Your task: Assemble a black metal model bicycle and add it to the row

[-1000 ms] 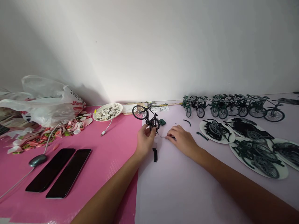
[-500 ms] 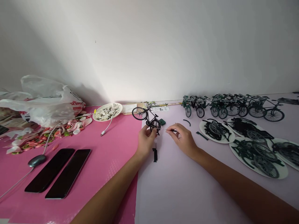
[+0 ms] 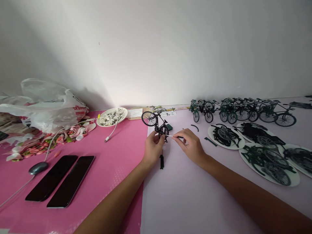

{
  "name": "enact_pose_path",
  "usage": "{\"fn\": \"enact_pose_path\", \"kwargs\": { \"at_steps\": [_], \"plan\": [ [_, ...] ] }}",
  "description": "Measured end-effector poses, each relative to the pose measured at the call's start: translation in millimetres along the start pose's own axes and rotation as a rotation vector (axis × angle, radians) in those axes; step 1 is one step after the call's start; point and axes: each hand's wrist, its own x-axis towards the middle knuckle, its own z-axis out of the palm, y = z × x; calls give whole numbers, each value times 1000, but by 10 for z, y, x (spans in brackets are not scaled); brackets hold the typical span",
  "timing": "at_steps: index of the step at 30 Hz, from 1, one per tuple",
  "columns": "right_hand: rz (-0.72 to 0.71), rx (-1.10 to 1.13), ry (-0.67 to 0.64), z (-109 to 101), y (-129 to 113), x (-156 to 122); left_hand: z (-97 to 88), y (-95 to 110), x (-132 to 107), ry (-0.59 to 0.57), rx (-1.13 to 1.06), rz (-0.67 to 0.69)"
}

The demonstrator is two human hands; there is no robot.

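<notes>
Two hands at a model bicycle, centre of the frame.
The left hand has its fingers closed on the rear wheel of the black model bicycle, which stands upright. The right hand pinches a thin rod whose tip meets that wheel. Left of centre on the surface, a white bowl holds small pale pieces. At right, white plates hold dark bicycle parts, with a row of finished bicycles behind them. The plastic bag at left carries red print and the leaflet by the wall has small writing; neither is readable.
</notes>
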Motion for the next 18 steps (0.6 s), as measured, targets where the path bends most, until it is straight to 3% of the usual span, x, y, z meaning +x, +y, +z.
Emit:
{"fn": "enact_pose_path", "kwargs": {
  "at_steps": [18],
  "plan": [
    [-15, -35, 5, -3, 27, 0, -3, -18, -10, -16, 47, 54]
  ]
}}
